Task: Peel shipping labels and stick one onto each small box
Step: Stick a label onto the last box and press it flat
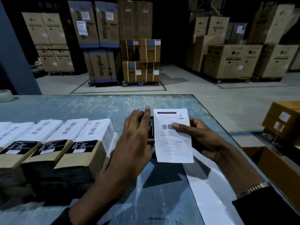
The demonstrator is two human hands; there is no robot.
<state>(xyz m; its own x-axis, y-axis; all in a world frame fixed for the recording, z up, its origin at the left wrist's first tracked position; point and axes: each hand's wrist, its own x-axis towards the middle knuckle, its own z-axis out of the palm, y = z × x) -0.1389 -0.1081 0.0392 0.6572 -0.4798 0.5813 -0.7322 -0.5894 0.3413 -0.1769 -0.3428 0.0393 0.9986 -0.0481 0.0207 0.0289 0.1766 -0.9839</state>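
Note:
A white shipping label [172, 140] with a barcode lies over a small box [151, 127] above the table; only the box's black left side shows. My right hand [199, 138] grips the box's right side, with its thumb pressing the label at the barcode. My left hand [134, 140] lies against the box's left side with straight fingers. The label's lower end hangs past the box. To the left stand rows of small boxes [76, 153], brown with black panels, and behind them boxes with white labels [95, 129] on top.
The glass-topped table [97, 104] ends at its right edge close to my right arm. A white backing strip [209, 192] lies on it by my right forearm. An open carton [274, 166] and stacked brown cartons [284, 120] sit right. A tape roll [6, 95] stands far left.

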